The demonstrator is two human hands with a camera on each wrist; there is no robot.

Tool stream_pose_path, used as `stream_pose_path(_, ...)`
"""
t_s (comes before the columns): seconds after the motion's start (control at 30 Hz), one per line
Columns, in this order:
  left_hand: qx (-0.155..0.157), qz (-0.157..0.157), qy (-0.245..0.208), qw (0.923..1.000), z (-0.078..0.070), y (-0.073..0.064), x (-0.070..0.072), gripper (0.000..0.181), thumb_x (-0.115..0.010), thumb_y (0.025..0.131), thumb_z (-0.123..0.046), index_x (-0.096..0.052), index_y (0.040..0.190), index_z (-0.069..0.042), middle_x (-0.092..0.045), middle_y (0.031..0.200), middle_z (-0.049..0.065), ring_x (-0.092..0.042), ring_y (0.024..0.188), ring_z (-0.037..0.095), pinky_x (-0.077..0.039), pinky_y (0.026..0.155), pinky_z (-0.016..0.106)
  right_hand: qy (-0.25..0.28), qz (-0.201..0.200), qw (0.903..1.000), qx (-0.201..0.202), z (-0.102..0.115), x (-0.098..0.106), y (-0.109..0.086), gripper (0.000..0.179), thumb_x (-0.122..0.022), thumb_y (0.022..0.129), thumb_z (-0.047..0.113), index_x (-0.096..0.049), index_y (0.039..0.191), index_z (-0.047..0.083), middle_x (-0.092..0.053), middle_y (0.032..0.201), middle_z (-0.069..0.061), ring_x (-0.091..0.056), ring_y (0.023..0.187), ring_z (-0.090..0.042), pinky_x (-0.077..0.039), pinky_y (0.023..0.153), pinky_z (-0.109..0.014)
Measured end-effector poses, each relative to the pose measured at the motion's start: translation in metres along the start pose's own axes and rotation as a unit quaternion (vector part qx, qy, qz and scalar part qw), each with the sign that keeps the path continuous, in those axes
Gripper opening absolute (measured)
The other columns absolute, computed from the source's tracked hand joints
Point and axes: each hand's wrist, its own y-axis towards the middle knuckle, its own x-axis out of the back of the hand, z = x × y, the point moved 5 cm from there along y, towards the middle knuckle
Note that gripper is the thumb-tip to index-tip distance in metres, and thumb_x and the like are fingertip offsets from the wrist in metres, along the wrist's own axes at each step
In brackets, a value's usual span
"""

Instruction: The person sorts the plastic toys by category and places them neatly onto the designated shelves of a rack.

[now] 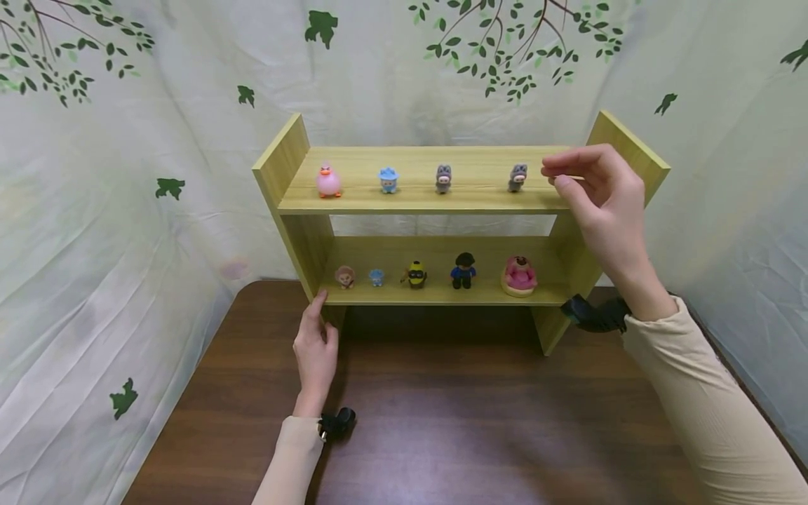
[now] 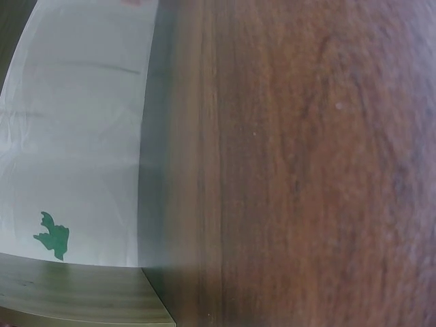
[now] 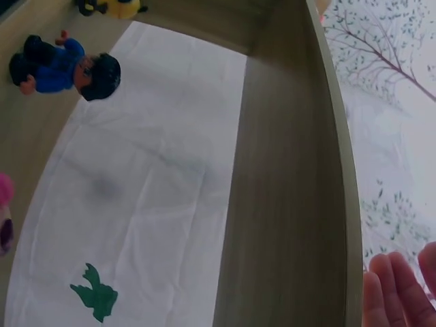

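Observation:
On the upper board of a two-tier wooden shelf (image 1: 435, 210), my right hand (image 1: 602, 186) hovers at the right end. Its fingers bend gently, with a gap between thumb and fingertips and nothing in it. Just left of those fingertips stands a grey hooded figurine (image 1: 517, 178). A matching grey figurine (image 1: 444, 179), a blue-hatted figurine (image 1: 388, 181) and a pink duck (image 1: 328, 181) follow toward the left. My left hand (image 1: 315, 351) is at the shelf's lower left corner, its extended index finger touching the lower board's edge. In the right wrist view, right fingertips (image 3: 395, 289) show beyond the upper board.
Along the lower board stand a small brown-pink figurine (image 1: 345, 277), a small blue figurine (image 1: 376, 278), a yellow-and-black figurine (image 1: 415, 275), a blue-jacketed figure (image 1: 463, 271) and a pink bear (image 1: 520, 275). The shelf stands on a brown table (image 1: 442, 421) before a leaf-printed cloth (image 1: 366, 84).

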Motion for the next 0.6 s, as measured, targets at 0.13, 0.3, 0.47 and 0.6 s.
stream_pose_path(0.13,0.001,0.003,-0.007,1.0,0.0,0.0,0.0,0.073,-0.052,0.079,0.019,-0.047,0.139,-0.021,-0.058,0.126,0.012,-0.039,0.069,0.022,-0.033,0.06,0.041,0.009,0.005,0.9999,0.013,0.001,0.001,-0.01,0.019,-0.055,0.088,-0.007,-0.062,0.105,-0.008,-0.066,0.104,-0.014,-0.061,0.097,-0.023,-0.046,0.085,-0.023)
stream_pose_path(0.3,-0.007,0.002,-0.016,0.9998,-0.001,0.0,0.001,0.074,-0.053,0.079,0.02,-0.046,0.141,-0.021,-0.057,0.126,0.011,-0.036,0.067,0.019,-0.032,0.061,0.038,0.004,0.01,0.9993,0.035,0.003,0.002,-0.024,0.018,-0.054,0.089,-0.008,-0.06,0.105,-0.012,-0.065,0.104,-0.017,-0.061,0.095,-0.026,-0.048,0.085,-0.026)
stream_pose_path(0.47,-0.015,0.007,-0.019,0.9997,-0.004,0.001,0.003,0.075,-0.054,0.079,0.02,-0.045,0.142,-0.02,-0.057,0.126,0.011,-0.034,0.065,0.014,-0.031,0.059,0.035,0.028,0.016,0.999,0.032,0.0,0.003,-0.039,0.019,-0.052,0.088,-0.011,-0.059,0.105,-0.015,-0.066,0.104,-0.017,-0.061,0.096,-0.025,-0.047,0.086,-0.026)
stream_pose_path(0.6,-0.013,0.019,-0.02,0.9995,-0.004,0.001,0.004,0.073,-0.055,0.081,0.017,-0.044,0.144,-0.02,-0.056,0.129,0.011,-0.034,0.065,0.014,-0.032,0.058,0.035,0.034,0.028,0.9986,0.029,-0.002,0.003,-0.049,0.02,-0.051,0.088,-0.013,-0.057,0.106,-0.018,-0.066,0.104,-0.016,-0.061,0.096,-0.024,-0.046,0.085,-0.026)
